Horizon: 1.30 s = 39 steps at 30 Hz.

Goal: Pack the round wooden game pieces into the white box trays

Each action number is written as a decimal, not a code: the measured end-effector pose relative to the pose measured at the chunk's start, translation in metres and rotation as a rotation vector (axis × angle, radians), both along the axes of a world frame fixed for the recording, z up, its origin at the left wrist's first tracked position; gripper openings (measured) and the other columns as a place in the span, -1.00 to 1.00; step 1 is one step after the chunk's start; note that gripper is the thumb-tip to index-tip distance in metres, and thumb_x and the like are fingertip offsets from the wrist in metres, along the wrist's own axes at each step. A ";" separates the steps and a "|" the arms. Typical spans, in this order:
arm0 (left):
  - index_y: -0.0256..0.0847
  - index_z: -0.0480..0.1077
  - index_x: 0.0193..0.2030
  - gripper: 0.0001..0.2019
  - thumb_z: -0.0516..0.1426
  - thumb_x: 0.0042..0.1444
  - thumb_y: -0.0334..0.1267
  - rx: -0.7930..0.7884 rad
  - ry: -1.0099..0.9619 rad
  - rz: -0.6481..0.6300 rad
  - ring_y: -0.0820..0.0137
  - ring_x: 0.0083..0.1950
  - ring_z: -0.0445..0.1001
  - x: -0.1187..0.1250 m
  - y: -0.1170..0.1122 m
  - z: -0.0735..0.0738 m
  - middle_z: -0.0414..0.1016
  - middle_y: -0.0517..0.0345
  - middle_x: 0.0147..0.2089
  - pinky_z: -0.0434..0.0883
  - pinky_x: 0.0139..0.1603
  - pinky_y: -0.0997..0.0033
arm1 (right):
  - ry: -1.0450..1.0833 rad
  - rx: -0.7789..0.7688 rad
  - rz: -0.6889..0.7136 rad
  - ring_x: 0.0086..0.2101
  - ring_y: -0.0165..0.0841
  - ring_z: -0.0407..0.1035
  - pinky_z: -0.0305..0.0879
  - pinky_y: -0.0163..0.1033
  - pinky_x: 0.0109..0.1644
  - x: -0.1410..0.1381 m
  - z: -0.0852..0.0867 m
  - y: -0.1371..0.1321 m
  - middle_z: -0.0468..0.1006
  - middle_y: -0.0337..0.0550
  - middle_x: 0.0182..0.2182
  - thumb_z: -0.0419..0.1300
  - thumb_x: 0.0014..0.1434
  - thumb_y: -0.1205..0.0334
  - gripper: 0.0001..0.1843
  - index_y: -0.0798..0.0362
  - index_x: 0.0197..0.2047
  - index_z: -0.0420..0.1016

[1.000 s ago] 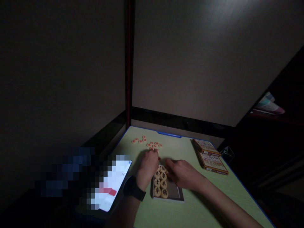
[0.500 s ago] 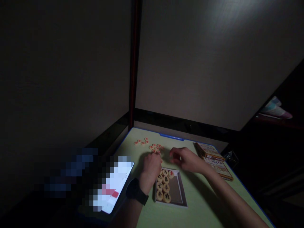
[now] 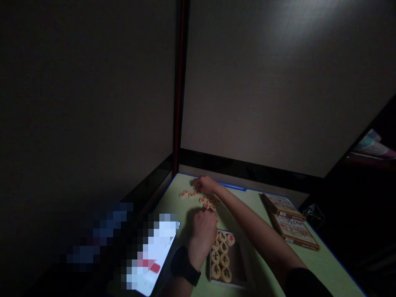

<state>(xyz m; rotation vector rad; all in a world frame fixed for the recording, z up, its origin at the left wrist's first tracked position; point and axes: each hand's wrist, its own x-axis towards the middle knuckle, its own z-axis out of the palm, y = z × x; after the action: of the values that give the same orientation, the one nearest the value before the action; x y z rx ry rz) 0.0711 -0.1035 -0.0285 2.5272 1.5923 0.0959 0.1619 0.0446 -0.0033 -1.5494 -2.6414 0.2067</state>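
My right hand (image 3: 204, 184) reaches to the far left of the green table (image 3: 256, 208), fingers curled down onto loose round pieces with red marks (image 3: 186, 193). My left hand (image 3: 202, 227), with a black watch on the wrist, sits closed near the tray's top left corner, close to more red-marked pieces (image 3: 209, 202). A shallow tray (image 3: 239, 270) near me holds two columns of round pieces with black marks (image 3: 220, 260) and one red-marked piece (image 3: 230, 239). What either hand grips is hidden.
A lit phone screen (image 3: 151, 258) lies at the table's left edge beside my left wrist. Two flat orange boxes (image 3: 291, 220) lie at the right of the table. Dim walls and a dark red post (image 3: 179, 86) stand behind the table.
My right hand left the tray, put a red-marked piece there, and stretched far forward and left to the loose pieces. My left hand stayed by the tray. The view tilted up.
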 end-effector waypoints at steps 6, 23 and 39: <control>-0.36 0.50 -0.03 -0.65 -0.08 0.25 -0.53 -0.024 -0.031 0.015 0.12 0.03 0.55 0.001 0.000 -0.001 0.56 -0.25 -0.08 0.48 -0.02 0.18 | -0.055 -0.050 0.134 -0.11 -0.32 0.52 0.31 -0.39 -0.08 -0.037 -0.008 0.011 0.68 -0.15 -0.15 0.25 0.12 0.39 -0.63 0.03 0.01 0.62; -0.40 0.50 -0.05 -0.64 -0.10 0.27 -0.57 0.038 -0.079 0.093 0.21 -0.04 0.58 -0.014 0.014 0.002 0.57 -0.26 -0.08 0.49 -0.07 0.31 | 0.119 0.043 0.060 -0.29 -0.36 0.46 0.27 -0.36 -0.18 0.004 0.025 -0.020 0.63 -0.14 -0.30 0.11 -0.01 0.58 -0.51 0.12 -0.02 0.57; -0.38 0.50 -0.04 -0.64 -0.08 0.22 -0.61 0.057 -0.040 0.120 0.26 -0.06 0.60 -0.010 0.011 0.006 0.57 -0.25 -0.11 0.48 -0.12 0.42 | 0.022 0.009 -0.178 -0.36 -0.32 0.41 0.16 -0.31 -0.29 0.108 -0.022 -0.142 0.59 -0.03 -0.33 0.24 0.22 0.25 -0.87 0.13 -0.27 0.57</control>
<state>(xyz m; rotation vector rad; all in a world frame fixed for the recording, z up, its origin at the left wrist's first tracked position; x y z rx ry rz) 0.0613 -0.0922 -0.0223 2.4526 1.7486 0.2073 0.2701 -0.0978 -0.0256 -1.7564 -2.4663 0.1982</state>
